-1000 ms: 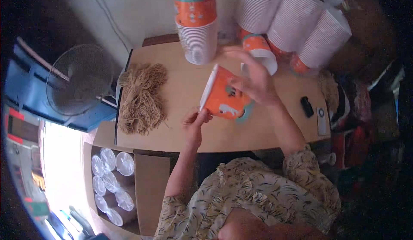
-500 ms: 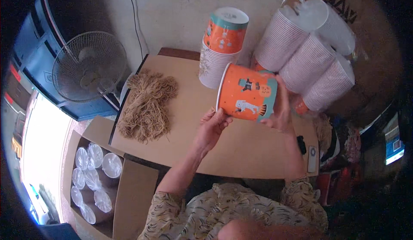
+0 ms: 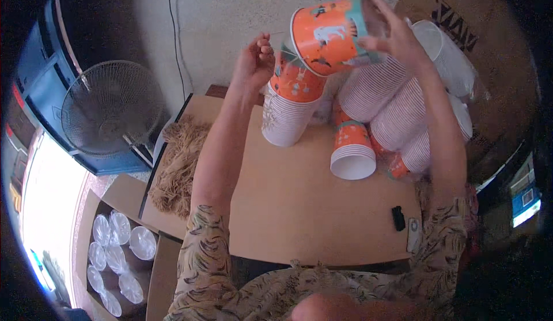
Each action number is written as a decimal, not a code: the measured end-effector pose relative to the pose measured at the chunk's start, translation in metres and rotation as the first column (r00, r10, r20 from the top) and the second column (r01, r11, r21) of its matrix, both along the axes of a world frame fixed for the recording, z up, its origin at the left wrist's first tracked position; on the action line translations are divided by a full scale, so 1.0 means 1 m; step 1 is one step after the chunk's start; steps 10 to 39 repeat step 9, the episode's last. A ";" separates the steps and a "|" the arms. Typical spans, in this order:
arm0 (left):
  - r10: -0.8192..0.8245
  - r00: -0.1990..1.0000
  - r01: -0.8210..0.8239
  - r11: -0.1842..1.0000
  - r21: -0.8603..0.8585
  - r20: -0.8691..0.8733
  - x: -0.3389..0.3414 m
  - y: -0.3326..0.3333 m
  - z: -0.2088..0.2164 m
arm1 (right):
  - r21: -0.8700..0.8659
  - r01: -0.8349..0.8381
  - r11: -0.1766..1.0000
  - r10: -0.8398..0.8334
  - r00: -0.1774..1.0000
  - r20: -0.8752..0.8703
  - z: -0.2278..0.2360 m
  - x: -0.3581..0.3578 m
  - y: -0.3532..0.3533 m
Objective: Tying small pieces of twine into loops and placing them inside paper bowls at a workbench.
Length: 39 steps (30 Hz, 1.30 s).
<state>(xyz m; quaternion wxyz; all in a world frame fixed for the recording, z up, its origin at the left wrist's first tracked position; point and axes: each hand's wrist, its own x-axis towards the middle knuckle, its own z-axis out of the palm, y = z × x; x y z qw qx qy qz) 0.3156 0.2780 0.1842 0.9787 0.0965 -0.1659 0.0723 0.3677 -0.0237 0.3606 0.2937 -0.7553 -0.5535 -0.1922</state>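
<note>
My right hand [image 3: 400,40] grips a large orange paper cup [image 3: 322,33] by its teal base, fingers wrapped round it. The cup is tilted on its side above the table, its white rim toward my left hand [image 3: 255,59]. That hand is raised with its fingers pinched together, apart from the cup. A thin line seems to run from the fingertips, too faint to name. Just below the held cup stands an upside-down stack of paper cups [image 3: 285,116], topped by an orange one. To its right a shorter orange stack [image 3: 352,139] lies with its open mouth toward me.
Bagged stacks of white-rimmed cups [image 3: 397,114] lean at the right back. A bundle of tan twine [image 3: 178,165] lies on the table's [image 3: 311,217] left. An open carton [image 3: 158,269] of wrapped cups and a fan [image 3: 112,102] are left. Two small objects [image 3: 398,218] lie front right.
My right hand has lifted the cup up and away over the standing stack. My left hand has left the cup's rim and risen to the far left. The short orange stack shows more now.
</note>
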 end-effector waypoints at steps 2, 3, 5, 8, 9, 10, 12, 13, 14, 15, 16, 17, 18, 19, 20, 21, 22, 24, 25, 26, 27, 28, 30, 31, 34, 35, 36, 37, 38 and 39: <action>0.047 0.997 -0.046 0.999 0.005 -0.058 0.020 0.016 -0.003 | -0.118 0.010 0.993 -0.018 0.998 -0.066 0.011 0.014 0.025; 0.085 0.988 -0.085 0.996 0.007 -0.129 0.033 0.023 -0.013 | -0.119 0.008 0.993 -0.017 0.997 -0.070 0.011 0.023 0.035; 0.035 0.994 -0.035 0.999 -0.003 -0.102 0.045 0.039 -0.037 | -0.206 0.045 0.977 -0.078 0.985 -0.153 0.010 0.029 0.058; -0.049 0.994 0.040 0.995 -0.088 -0.100 0.065 0.040 -0.056 | -0.304 0.005 0.953 -0.088 0.962 -0.260 0.005 0.037 0.072; -0.060 0.989 0.039 0.987 -0.157 -0.132 0.071 0.036 -0.063 | -0.313 0.009 0.950 -0.098 0.958 -0.270 -0.001 0.041 0.072; -0.060 0.989 0.039 0.987 -0.157 -0.132 0.071 0.036 -0.063 | -0.313 0.009 0.950 -0.098 0.958 -0.270 -0.001 0.041 0.072; -0.060 0.989 0.039 0.987 -0.157 -0.132 0.071 0.036 -0.063 | -0.313 0.009 0.950 -0.098 0.958 -0.270 -0.001 0.041 0.072; -0.060 0.989 0.039 0.987 -0.157 -0.132 0.071 0.036 -0.063 | -0.313 0.009 0.950 -0.098 0.958 -0.270 -0.001 0.041 0.072; -0.060 0.989 0.039 0.987 -0.157 -0.132 0.071 0.036 -0.063 | -0.313 0.009 0.950 -0.098 0.958 -0.270 -0.001 0.041 0.072; -0.060 0.989 0.039 0.987 -0.157 -0.132 0.071 0.036 -0.063 | -0.313 0.009 0.950 -0.098 0.958 -0.270 -0.001 0.041 0.072; -0.060 0.989 0.039 0.987 -0.157 -0.132 0.071 0.036 -0.063 | -0.313 0.009 0.950 -0.098 0.958 -0.270 -0.001 0.041 0.072; -0.060 0.989 0.039 0.987 -0.157 -0.132 0.071 0.036 -0.063 | -0.313 0.009 0.950 -0.098 0.958 -0.270 -0.001 0.041 0.072; -0.060 0.989 0.039 0.987 -0.157 -0.132 0.071 0.036 -0.063 | -0.313 0.009 0.950 -0.098 0.958 -0.270 -0.001 0.041 0.072; -0.060 0.989 0.039 0.987 -0.157 -0.132 0.071 0.036 -0.063 | -0.313 0.009 0.950 -0.098 0.958 -0.270 -0.001 0.041 0.072; -0.060 0.989 0.039 0.987 -0.157 -0.132 0.071 0.036 -0.063 | -0.313 0.009 0.950 -0.098 0.958 -0.270 -0.001 0.041 0.072; -0.060 0.989 0.039 0.987 -0.157 -0.132 0.071 0.036 -0.063 | -0.313 0.009 0.950 -0.098 0.958 -0.270 -0.001 0.041 0.072; -0.060 0.989 0.039 0.987 -0.157 -0.132 0.071 0.036 -0.063 | -0.313 0.009 0.950 -0.098 0.958 -0.270 -0.001 0.041 0.072; -0.060 0.989 0.039 0.987 -0.157 -0.132 0.071 0.036 -0.063 | -0.313 0.009 0.950 -0.098 0.958 -0.270 -0.001 0.041 0.072; -0.060 0.989 0.039 0.987 -0.157 -0.132 0.071 0.036 -0.063 | -0.313 0.009 0.950 -0.098 0.958 -0.270 -0.001 0.041 0.072; -0.060 0.989 0.039 0.987 -0.157 -0.132 0.071 0.036 -0.063 | -0.313 0.009 0.950 -0.098 0.958 -0.270 -0.001 0.041 0.072; -0.060 0.989 0.039 0.987 -0.157 -0.132 0.071 0.036 -0.063 | -0.313 0.009 0.950 -0.098 0.958 -0.270 -0.001 0.041 0.072; -0.060 0.989 0.039 0.987 -0.157 -0.132 0.071 0.036 -0.063 | -0.313 0.009 0.950 -0.098 0.958 -0.270 -0.001 0.041 0.072; -0.060 0.989 0.039 0.987 -0.157 -0.132 0.071 0.036 -0.063 | -0.313 0.009 0.950 -0.098 0.958 -0.270 -0.001 0.041 0.072; -0.060 0.989 0.039 0.987 -0.157 -0.132 0.071 0.036 -0.063 | -0.313 0.009 0.950 -0.098 0.958 -0.270 -0.001 0.041 0.072; -0.060 0.989 0.039 0.987 -0.157 -0.132 0.071 0.036 -0.063 | -0.313 0.009 0.950 -0.098 0.958 -0.270 -0.001 0.041 0.072; -0.060 0.989 0.039 0.987 -0.157 -0.132 0.071 0.036 -0.063 | -0.313 0.009 0.950 -0.098 0.958 -0.270 -0.001 0.041 0.072; -0.060 0.989 0.039 0.987 -0.157 -0.132 0.071 0.036 -0.063 | -0.313 0.009 0.950 -0.098 0.958 -0.270 -0.001 0.041 0.072; -0.060 0.989 0.039 0.987 -0.157 -0.132 0.071 0.036 -0.063 | -0.313 0.009 0.950 -0.098 0.958 -0.270 -0.001 0.041 0.072; -0.060 0.989 0.039 0.987 -0.157 -0.132 0.071 0.036 -0.063 | -0.313 0.009 0.950 -0.098 0.958 -0.270 -0.001 0.041 0.072; -0.060 0.989 0.039 0.987 -0.157 -0.132 0.071 0.036 -0.063 | -0.313 0.009 0.950 -0.098 0.958 -0.270 -0.001 0.041 0.072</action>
